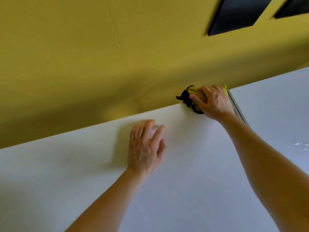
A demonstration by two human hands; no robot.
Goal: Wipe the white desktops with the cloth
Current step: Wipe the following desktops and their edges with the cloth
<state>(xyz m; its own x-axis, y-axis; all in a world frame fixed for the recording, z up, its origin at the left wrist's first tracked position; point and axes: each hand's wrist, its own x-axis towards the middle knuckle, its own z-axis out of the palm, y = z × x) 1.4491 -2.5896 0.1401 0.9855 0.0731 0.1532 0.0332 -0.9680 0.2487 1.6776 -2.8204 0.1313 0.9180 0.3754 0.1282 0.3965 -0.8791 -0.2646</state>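
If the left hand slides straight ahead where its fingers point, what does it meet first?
Probably the yellow wall behind the white desktop; nothing lies before the left hand.

Even, soft light fills the scene, bright enough to show colour clearly. The smooth white desktop (200,190) grades from pale cream near its far edge to bluish grey up close. A soft shadow lies left of the bare left hand (146,148), whose fingertips smear with motion blur. The whole picture is slightly soft, and wide-angle distortion bends and tilts the matte yellow partition wall (100,56).
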